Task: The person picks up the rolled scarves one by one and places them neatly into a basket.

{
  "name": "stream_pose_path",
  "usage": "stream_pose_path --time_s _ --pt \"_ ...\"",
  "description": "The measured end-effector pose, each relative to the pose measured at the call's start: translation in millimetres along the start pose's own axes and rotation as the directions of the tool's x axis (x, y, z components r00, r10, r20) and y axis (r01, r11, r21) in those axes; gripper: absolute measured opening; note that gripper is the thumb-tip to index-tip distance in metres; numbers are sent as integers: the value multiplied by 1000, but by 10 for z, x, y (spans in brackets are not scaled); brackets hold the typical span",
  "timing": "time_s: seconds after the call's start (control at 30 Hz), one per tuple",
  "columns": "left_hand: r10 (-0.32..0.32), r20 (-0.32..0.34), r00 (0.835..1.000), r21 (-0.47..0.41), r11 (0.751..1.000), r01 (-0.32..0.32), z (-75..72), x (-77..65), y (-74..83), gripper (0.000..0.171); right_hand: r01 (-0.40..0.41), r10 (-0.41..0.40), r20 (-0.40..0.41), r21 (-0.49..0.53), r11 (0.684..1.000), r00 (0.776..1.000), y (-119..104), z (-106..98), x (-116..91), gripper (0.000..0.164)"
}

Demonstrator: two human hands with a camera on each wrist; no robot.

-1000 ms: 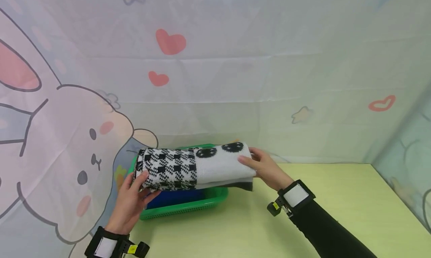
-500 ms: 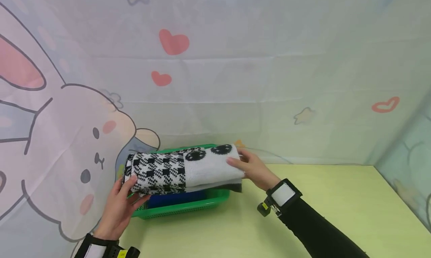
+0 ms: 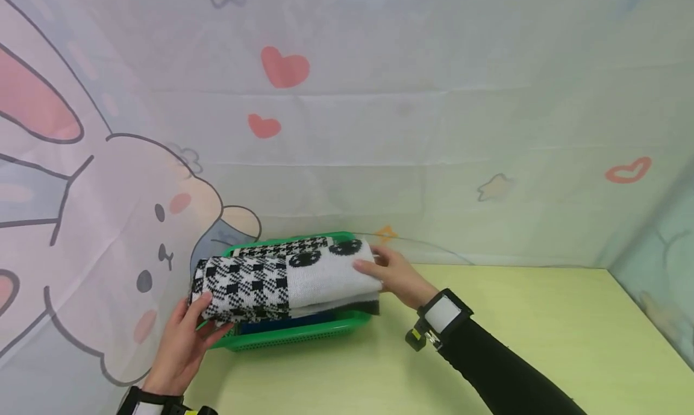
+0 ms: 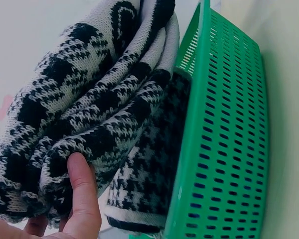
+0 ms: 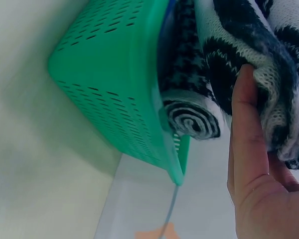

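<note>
A folded black-and-white knitted cloth [image 3: 331, 276] is held level above the green basket [image 3: 303, 341]. It has houndstooth check on its left part and dark ovals on its white right part. My left hand [image 3: 181, 343] grips the left end, thumb on top and fingers beneath. At the right end, my right hand [image 3: 398, 276] pinches the cloth between thumb and fingers. Behind it in the basket lies a rolled houndstooth knit [image 3: 282, 246], whose spiral end [image 5: 192, 119] shows in the right wrist view. Something blue [image 3: 287, 323] also sits in the basket, mostly hidden by the cloth.
The basket stands on a pale yellow-green table [image 3: 499, 330], close to the back curtain [image 3: 423, 132] printed with a rabbit, hearts and stars. A thin cable [image 3: 423, 242] runs along the curtain's foot.
Both hands have carried the knitted cloth left, slightly down and toward me. More of the rolled knit behind it now shows. The grip at both ends stays the same.
</note>
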State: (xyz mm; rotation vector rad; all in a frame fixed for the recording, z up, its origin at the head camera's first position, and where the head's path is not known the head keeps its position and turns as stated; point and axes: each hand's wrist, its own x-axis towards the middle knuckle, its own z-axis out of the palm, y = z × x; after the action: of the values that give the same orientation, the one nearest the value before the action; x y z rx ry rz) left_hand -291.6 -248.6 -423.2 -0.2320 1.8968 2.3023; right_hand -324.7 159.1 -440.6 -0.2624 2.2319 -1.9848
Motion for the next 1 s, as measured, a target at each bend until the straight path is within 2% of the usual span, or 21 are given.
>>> stream_pose_path --time_s 0.3,0.77,1.0 --pt "-16 -27 1000 26 1000 17 -48 56 -103 65 -12 13 18 -28 1000 1000 64 60 9 66" --pt "-22 -29 999 76 997 24 -135 137 -210 68 -35 37 25 -88 996 999 103 121 119 69" --pt "20 -17 1000 191 981 -17 -154 168 -236 69 -37 44 35 -171 985 998 110 78 187 71"
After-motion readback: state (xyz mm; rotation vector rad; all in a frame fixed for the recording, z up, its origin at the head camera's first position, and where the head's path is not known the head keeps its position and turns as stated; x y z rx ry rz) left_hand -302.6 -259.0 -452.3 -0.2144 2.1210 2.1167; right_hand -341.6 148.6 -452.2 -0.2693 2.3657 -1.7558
